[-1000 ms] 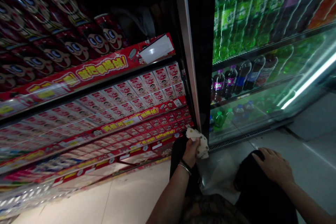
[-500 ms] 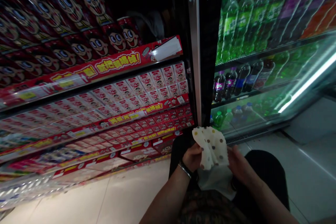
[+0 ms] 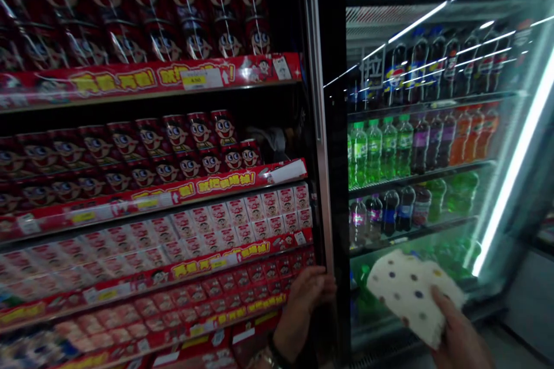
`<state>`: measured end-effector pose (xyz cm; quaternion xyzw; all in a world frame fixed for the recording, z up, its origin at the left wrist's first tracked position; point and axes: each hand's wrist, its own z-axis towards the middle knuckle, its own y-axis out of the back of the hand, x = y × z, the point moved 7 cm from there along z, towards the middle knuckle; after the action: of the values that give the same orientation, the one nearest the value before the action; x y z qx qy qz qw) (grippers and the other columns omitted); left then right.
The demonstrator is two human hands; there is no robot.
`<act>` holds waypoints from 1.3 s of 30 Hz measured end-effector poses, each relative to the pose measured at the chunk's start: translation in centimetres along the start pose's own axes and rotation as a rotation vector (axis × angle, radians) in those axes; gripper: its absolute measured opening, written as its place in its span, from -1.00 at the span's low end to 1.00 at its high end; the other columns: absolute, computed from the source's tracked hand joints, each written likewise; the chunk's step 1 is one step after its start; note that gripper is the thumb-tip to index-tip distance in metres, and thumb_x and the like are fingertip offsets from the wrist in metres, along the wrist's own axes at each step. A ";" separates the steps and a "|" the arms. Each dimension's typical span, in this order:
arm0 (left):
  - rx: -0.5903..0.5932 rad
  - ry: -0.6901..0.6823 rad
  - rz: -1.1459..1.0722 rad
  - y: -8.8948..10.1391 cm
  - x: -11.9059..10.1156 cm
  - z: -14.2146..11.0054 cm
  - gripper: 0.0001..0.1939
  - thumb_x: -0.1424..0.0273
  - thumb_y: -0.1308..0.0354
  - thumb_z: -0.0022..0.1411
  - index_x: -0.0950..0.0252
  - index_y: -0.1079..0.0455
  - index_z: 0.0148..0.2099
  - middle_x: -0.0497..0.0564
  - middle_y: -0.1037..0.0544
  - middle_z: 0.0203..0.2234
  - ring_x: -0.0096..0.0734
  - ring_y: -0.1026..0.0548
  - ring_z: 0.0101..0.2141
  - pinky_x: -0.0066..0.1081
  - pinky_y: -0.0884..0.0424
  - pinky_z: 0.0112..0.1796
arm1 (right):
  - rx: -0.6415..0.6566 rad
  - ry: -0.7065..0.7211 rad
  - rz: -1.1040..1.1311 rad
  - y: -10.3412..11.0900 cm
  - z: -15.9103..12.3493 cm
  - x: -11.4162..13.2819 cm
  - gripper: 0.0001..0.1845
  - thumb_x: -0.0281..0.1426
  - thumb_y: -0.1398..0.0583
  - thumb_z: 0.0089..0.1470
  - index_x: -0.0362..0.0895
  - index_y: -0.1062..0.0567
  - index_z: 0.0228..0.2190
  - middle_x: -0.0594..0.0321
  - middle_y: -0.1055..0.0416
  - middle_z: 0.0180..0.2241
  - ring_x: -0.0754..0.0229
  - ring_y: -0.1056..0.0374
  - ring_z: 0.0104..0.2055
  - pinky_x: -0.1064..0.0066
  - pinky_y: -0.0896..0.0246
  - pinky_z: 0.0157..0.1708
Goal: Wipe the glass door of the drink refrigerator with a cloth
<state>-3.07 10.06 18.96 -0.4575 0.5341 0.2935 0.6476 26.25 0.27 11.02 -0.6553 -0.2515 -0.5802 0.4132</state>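
Note:
In the head view, my right hand pinches a folded cream cloth with coloured polka dots, thumb on its near face. The cloth is in front of the lower part of the glass-fronted drinks fridge. My left hand, with a bracelet at the wrist, is empty, its fingers stretched towards the metal strip between the shelving and the fridge. Whether the fingertips touch the strip I cannot tell.
Red cans and small red-and-white cartons fill the shelves on the left. Behind the fridge's glass stand green bottles and dark cola bottles. A bright light strip runs down the fridge's right side.
The view has tilted up. Both hands held the cloth low down; my left hand has let go and moved to the strip, while my right hand has raised the cloth before the fridge.

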 end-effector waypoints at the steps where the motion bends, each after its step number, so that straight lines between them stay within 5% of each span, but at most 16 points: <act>1: -0.023 -0.102 0.079 -0.7 -3.5 0.8 -0.46 0.01 -0.36 0.36 0.27 -0.49 0.17 0.24 -0.65 0.07 -0.08 -0.64 0.06 -0.20 -0.56 0.09 | -0.149 0.157 -0.161 1.2 0.7 3.6 -0.07 0.25 -0.05 0.25 0.14 -0.24 0.49 0.03 -0.53 0.29 -0.46 -0.39 0.37 -0.43 -0.47 0.29; 3: -0.017 -0.329 0.196 -3.3 -11.1 2.2 -0.53 0.06 -0.32 0.41 0.23 -0.48 0.19 0.18 -0.63 0.11 -0.15 -0.61 0.11 -0.23 -0.55 0.14 | -0.350 0.460 -0.461 1.2 1.2 10.9 -0.04 0.24 -0.01 0.24 0.04 -0.29 0.48 -0.09 -0.46 0.33 -0.56 -0.07 0.54 -0.52 -0.02 0.53; 5: -0.012 -0.586 0.286 -6.6 -18.5 3.4 -0.58 0.13 -0.26 0.46 0.21 -0.45 0.23 0.15 -0.59 0.17 -0.19 -0.57 0.17 -0.20 -0.52 0.23 | -0.364 0.691 -0.608 -1.9 1.6 16.8 -0.09 0.17 0.00 0.30 -0.04 -0.32 0.48 -0.14 -0.40 0.37 -0.55 0.17 0.62 -0.49 0.31 0.61; 8: -0.098 -1.018 0.474 -11.4 -27.3 4.9 -0.55 0.22 -0.17 0.50 0.23 -0.37 0.33 0.18 -0.51 0.25 -0.22 -0.50 0.25 -0.15 -0.48 0.31 | -0.281 0.988 -0.671 -9.4 2.2 22.6 -0.21 -0.08 -0.02 0.39 0.02 -0.16 0.54 0.06 -0.19 0.52 -0.41 0.22 0.65 -0.47 0.26 0.61; 11: -0.202 -1.305 0.638 -14.9 -31.6 6.7 -0.50 0.26 -0.09 0.54 0.30 -0.26 0.41 0.25 -0.47 0.26 -0.19 -0.48 0.26 -0.09 -0.46 0.33 | -0.169 1.254 -0.757 -16.7 2.9 25.4 -0.13 -0.30 -0.11 0.35 0.23 0.03 0.57 0.32 0.23 0.64 -0.40 0.22 0.65 -0.56 0.15 0.55; 14: -0.325 -1.309 0.708 -15.8 -32.2 9.0 -0.53 0.20 0.01 0.59 0.33 -0.29 0.37 0.26 -0.53 0.18 -0.13 -0.52 0.20 -0.04 -0.47 0.28 | -0.140 1.462 -0.901 -20.4 3.9 26.9 -0.04 -0.36 -0.15 0.35 0.20 0.15 0.59 0.19 0.43 0.65 -0.41 0.24 0.66 -0.59 0.17 0.52; 17: -0.413 -1.278 0.721 -15.4 -31.2 9.8 -0.53 0.14 0.16 0.64 0.31 -0.37 0.27 0.22 -0.57 0.11 -0.13 -0.53 0.13 -0.04 -0.42 0.24 | -0.168 1.608 -0.964 -21.0 5.2 30.4 -0.10 -0.28 -0.15 0.38 0.14 0.08 0.58 0.13 0.36 0.65 -0.37 0.24 0.66 -0.49 0.22 0.55; 22: -0.434 -1.394 0.694 -15.1 -29.7 9.5 -0.54 0.16 0.14 0.64 0.27 -0.30 0.37 0.17 -0.54 0.11 -0.18 -0.48 0.12 -0.13 -0.36 0.16 | -0.206 1.747 -0.941 -22.0 8.0 42.7 -0.21 -0.09 -0.15 0.43 0.13 -0.07 0.55 0.20 0.29 0.65 -0.31 0.23 0.66 -0.39 0.31 0.58; 26: -0.462 -1.432 0.700 -15.1 -29.6 9.8 -0.57 0.24 0.05 0.62 0.28 -0.30 0.38 0.16 -0.54 0.07 -0.20 -0.49 0.11 -0.18 -0.39 0.18 | -0.336 1.642 -0.865 -21.5 11.2 54.3 -0.28 -0.08 -0.09 0.52 -0.12 -0.16 0.52 -0.03 0.21 0.63 -0.30 0.27 0.66 -0.34 0.32 0.57; 29: -0.493 -1.457 0.707 -15.0 -29.9 9.8 -0.59 0.28 0.01 0.62 0.28 -0.31 0.37 0.17 -0.55 0.06 -0.22 -0.51 0.09 -0.22 -0.42 0.15 | -0.482 1.388 -0.741 -18.4 14.3 59.6 -0.25 -0.12 -0.03 0.55 -0.30 -0.09 0.52 -0.22 0.19 0.60 -0.39 0.27 0.63 -0.43 0.32 0.53; 32: -0.529 -1.483 0.703 -15.0 -30.1 9.7 -0.62 0.32 -0.01 0.61 0.29 -0.33 0.35 0.16 -0.57 0.03 -0.24 -0.53 0.06 -0.25 -0.45 0.11 | -0.573 1.211 -0.622 -15.9 16.1 60.1 -0.21 -0.08 0.03 0.56 -0.34 -0.04 0.52 -0.29 0.18 0.59 -0.46 0.28 0.62 -0.58 0.35 0.48; 34: -0.535 -1.496 0.697 -15.0 -30.2 9.8 -0.63 0.33 -0.01 0.61 0.29 -0.34 0.34 0.16 -0.58 0.02 -0.24 -0.55 0.05 -0.26 -0.46 0.09 | -0.595 1.204 -0.609 -16.1 16.0 58.6 -0.21 -0.04 0.02 0.55 -0.27 -0.06 0.53 -0.26 0.18 0.59 -0.46 0.27 0.62 -0.57 0.33 0.49; 39: -0.540 -1.505 0.690 -14.9 -30.5 9.9 -0.62 0.29 -0.04 0.60 0.27 -0.36 0.34 0.16 -0.58 0.04 -0.22 -0.56 0.06 -0.23 -0.47 0.10 | -0.461 1.564 -0.743 -22.4 11.4 54.1 -0.21 0.13 0.05 0.50 0.00 -0.11 0.53 0.05 0.23 0.63 -0.41 0.27 0.63 -0.52 0.37 0.52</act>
<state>6.23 16.26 52.48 -0.0925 -0.0148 0.8144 0.5727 25.31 13.57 69.15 -0.0158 0.0290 -0.9934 0.1102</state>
